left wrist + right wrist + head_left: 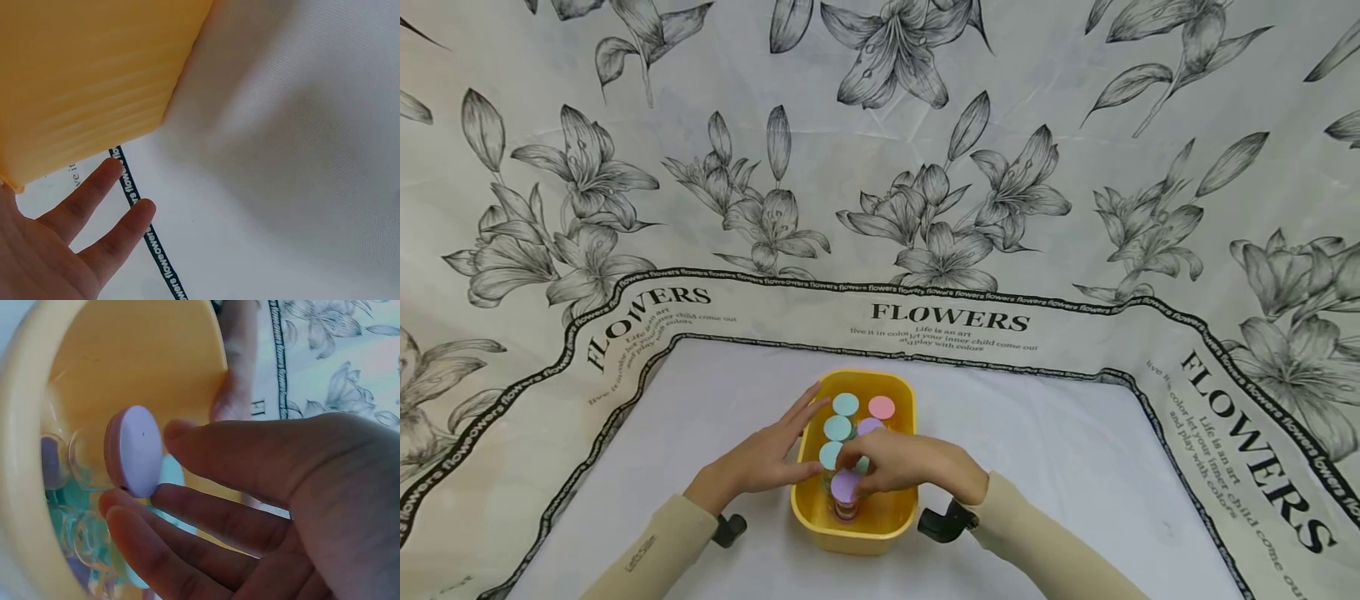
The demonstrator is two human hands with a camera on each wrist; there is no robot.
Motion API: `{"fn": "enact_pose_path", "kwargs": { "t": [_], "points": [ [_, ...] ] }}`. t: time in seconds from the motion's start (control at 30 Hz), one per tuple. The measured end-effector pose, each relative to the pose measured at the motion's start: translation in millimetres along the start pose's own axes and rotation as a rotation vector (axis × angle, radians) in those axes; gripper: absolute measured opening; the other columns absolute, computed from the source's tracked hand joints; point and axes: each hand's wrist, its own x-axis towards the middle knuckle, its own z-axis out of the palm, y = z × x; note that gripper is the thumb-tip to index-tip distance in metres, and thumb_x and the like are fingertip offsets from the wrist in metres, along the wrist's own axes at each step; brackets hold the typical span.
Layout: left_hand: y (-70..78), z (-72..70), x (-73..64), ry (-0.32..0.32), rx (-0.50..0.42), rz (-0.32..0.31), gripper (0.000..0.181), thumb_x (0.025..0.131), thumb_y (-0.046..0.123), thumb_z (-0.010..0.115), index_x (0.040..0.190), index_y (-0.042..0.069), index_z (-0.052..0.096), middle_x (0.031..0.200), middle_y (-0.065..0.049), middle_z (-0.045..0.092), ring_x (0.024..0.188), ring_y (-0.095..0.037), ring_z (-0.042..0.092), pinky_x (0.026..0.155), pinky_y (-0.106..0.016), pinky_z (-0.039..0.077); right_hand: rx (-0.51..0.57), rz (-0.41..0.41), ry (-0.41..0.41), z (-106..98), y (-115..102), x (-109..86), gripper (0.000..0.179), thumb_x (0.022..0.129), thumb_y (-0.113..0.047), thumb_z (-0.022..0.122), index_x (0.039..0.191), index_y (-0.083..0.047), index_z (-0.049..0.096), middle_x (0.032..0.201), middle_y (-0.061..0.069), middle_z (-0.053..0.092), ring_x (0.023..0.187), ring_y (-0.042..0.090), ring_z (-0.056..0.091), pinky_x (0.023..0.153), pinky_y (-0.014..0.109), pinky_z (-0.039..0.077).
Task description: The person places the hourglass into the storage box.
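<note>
A yellow plastic bin [854,542] holds several small clear containers with round pastel lids. My right hand [887,461] reaches into its near half, thumb and fingertips around the purple lid [844,487] of a small clear container. In the right wrist view that purple lid [140,450] shows between the thumb and the fingers. My left hand [771,452] rests along the bin's left rim with fingers spread. The left wrist view shows two straight fingers [119,234] beside the bin's outer wall [94,75].
Light blue lids [837,428] line the bin's left side, and a pink lid [882,407] sits at its far right. More clear containers [90,537] lie lower in the bin. A white cloth [1037,467] covers the table, with a flower-printed curtain [940,208] behind.
</note>
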Motion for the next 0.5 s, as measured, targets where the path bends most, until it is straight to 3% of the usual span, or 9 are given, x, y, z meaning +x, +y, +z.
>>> {"fn": "enact_pose_path", "kwargs": {
  "t": [0.3,0.5],
  "points": [
    [-0.5,0.8,-0.4,0.035,0.020,0.006,0.091,0.094,0.056,0.062,0.167,0.024,0.018,0.175,0.007,-0.001,0.148,-0.036,0.043,0.103,-0.062,0.052,0.069,-0.067,0.184,-19.2,13.7,-27.2,0.025,0.099,-0.012,0.068,0.123,-0.004,0.069,0.120,0.012,0.074,0.098,0.016,0.072,0.084,0.020,0.058],
    [-1.5,1.0,-0.7,0.039,0.055,-0.020,0.092,0.094,0.056,0.063,0.167,0.026,0.017,0.175,0.011,-0.002,0.149,-0.033,0.042,0.103,-0.059,0.052,0.048,-0.039,0.391,-28.6,35.0,-46.9,0.027,0.101,-0.013,0.066,0.125,-0.003,0.067,0.118,0.011,0.074,0.104,0.023,0.070,0.083,0.029,0.060]
  ]
}}
